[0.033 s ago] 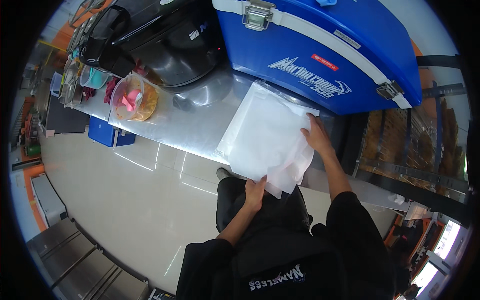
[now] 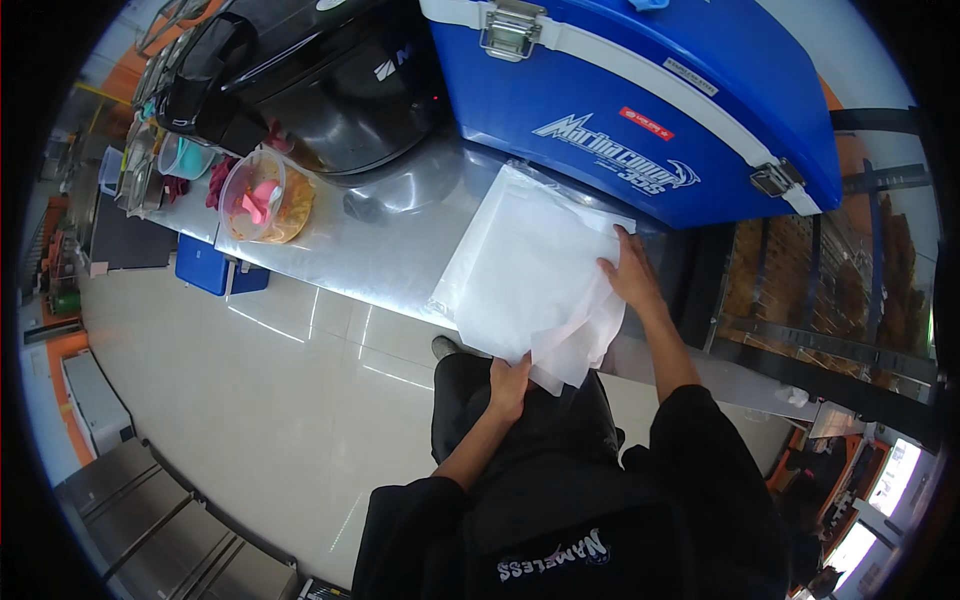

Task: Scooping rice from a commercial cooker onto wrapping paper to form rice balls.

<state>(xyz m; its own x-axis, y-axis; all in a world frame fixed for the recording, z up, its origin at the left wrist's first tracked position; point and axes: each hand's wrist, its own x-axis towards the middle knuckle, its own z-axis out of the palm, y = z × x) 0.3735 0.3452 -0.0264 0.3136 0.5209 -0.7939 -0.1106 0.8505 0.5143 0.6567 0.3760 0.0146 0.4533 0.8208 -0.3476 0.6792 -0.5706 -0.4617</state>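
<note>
A stack of thin white paper sheets [image 2: 535,255] lies on the steel counter, partly in a clear plastic wrapper [image 2: 455,275] along its left side. Its near end hangs past the counter's front edge, where several loose sheets fan out. My left hand [image 2: 509,388] is closed on the near edge, thumb on top and the other fingers hidden beneath the paper. At the right edge, my right hand [image 2: 635,275] rests on the sheets with thumb and forefinger apart; its remaining fingers are partly hidden.
Behind the paper stands a large blue cooler box [image 2: 600,100] with metal latches. A black rice cooker [image 2: 340,100] and a clear tub [image 2: 265,200] with pink utensils are at the left. A dark rack [image 2: 800,290] borders the right side; the counter edge [image 2: 350,297] faces me.
</note>
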